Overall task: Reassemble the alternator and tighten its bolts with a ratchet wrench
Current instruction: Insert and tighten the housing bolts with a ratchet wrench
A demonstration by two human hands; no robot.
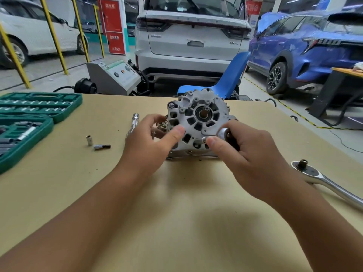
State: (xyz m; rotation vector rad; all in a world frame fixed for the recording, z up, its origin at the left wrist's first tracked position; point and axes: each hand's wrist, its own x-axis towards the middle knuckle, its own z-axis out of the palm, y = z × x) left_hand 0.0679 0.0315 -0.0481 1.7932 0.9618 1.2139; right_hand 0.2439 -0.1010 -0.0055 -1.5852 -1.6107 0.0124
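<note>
the alternator (198, 122) stands on edge near the middle of the counter (176, 213), toward its far edge, its vented end cover and shaft hole facing the person. the left hand (151, 140) steadies it from the left side, fingers curled around the housing and the thumb pressed flat on the cover. the right hand (245, 154) pinches a small round silver tool head (224, 132) against a bolt (204, 139) at the lower right rim of the cover; what the tool is exactly is hard to tell, as the fingers hide most of it. this looks like the step of running a bolt in by hand, before the real tightening. the next move likely calls for seating that bolt straight, then reaching for the ratchet wrench (322, 181), which lies near the right edge of the counter, well apart from the alternator. behind the left hand lies an extension bar (135, 122); two loose sockets (98, 143) sit further left, and an open green socket case (33, 118) fills the far left corner. nothing blocks the reach to the wrench, though the cover's other bolts may need the alternator turned.
</note>
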